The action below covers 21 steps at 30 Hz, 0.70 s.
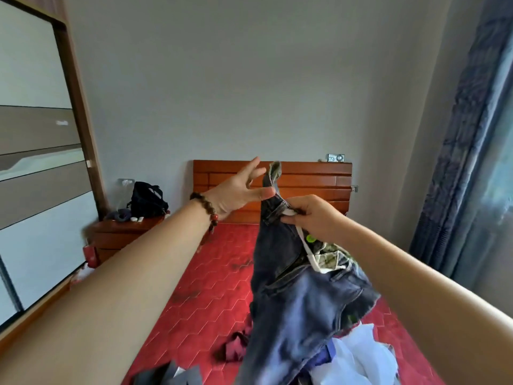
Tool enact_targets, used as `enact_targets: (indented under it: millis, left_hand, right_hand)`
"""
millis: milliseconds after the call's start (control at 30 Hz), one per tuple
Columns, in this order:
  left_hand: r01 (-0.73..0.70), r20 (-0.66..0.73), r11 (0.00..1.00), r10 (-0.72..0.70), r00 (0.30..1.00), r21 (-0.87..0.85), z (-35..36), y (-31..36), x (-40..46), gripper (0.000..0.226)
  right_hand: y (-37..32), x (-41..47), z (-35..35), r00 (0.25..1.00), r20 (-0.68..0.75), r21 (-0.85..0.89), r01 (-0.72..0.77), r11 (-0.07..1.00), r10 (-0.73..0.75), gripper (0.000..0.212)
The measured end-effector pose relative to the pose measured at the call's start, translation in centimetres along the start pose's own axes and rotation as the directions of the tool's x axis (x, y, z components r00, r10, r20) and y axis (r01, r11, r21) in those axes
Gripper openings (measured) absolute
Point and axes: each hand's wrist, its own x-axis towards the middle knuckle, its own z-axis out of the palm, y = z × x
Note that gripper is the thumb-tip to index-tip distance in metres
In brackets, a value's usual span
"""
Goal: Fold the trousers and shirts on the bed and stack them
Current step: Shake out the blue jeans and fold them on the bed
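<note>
- While I watch through the head camera, the bed fills the lower frame, its red patterned cover bare toward the wooden headboard and littered nearer me with loose clothes: a white garment at lower right, a dark red one beside it, grey fabric at the bottom edge.
- Lifted above that pile hang the jeans, held up by the waistband with the legs trailing down onto the heap (nothing looks folded or stacked yet, by my reading).
- My right hand is curled tight on the waistband, carrying most of the weight.
- My left hand, beaded bracelet at the wrist, is spread, fingers straight, only the thumb against the band's upper corner.
- Risk, as I judge it: that loose left contact may let the corner slip, so the denim twists or drops, and the trailing legs may drag the white garment along.
</note>
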Motion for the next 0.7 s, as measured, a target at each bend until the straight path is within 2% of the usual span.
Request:
enact_targets:
  millis: [33,67,133,167,233,300,400,500,600,700]
  left_hand:
    - [0.000,0.025,1.000,-0.001,1.000,0.023,0.0,0.2,0.1,0.150]
    - [0.011,0.057,1.000,-0.012,0.998,0.026,0.2,0.3,0.3,0.143]
    - [0.052,0.123,0.998,-0.049,0.991,-0.020,0.7,0.4,0.6,0.119]
    - [0.072,0.140,0.996,-0.065,0.988,-0.046,0.8,0.2,0.7,0.107]
    - [0.096,0.134,0.993,-0.087,0.987,-0.065,0.7,-0.3,0.8,0.069]
    - [0.076,0.064,0.996,-0.074,0.995,-0.037,0.5,-0.5,0.9,0.028]
    - [0.001,-0.088,1.000,0.002,0.996,0.031,1.3,0.0,1.8,0.023]
    - [-0.078,-0.162,0.991,0.096,0.982,0.112,2.9,1.8,2.8,0.023]
    - [-0.128,-0.230,0.948,0.199,0.953,0.291,3.4,3.3,3.3,0.027]
    - [-0.135,-0.314,0.946,0.229,0.921,0.294,2.9,4.1,3.6,0.030]
  right_hand:
    - [-0.2,0.0,-0.6,0.999,0.048,-0.007,0.023,1.000,-0.022,0.027]
    - [-0.4,0.1,-1.2,0.996,0.086,-0.023,0.030,0.999,-0.028,0.027]
    - [-0.5,0.2,-2.0,0.989,0.145,-0.078,0.013,0.997,-0.002,0.005]
    - [-0.4,0.1,-2.4,0.987,0.162,-0.086,0.011,0.996,0.003,0.007]
    - [0.3,-0.4,-3.3,0.988,0.153,-0.089,-0.001,0.996,0.015,0.008]
    - [1.2,-1.3,-4.1,0.995,0.097,-0.120,-0.023,0.993,0.034,0.007]
    - [2.8,-2.2,-4.5,0.997,0.029,-0.088,-0.065,0.994,0.067,0.010]
    - [3.9,-3.2,-4.6,0.986,0.103,-0.072,-0.121,0.990,0.128,0.014]
    - [6.4,-4.6,-4.6,0.953,0.196,-0.224,-0.185,0.957,0.231,0.036]
    - [9.3,-6.1,-3.8,0.946,0.151,-0.276,-0.237,0.932,0.286,0.064]
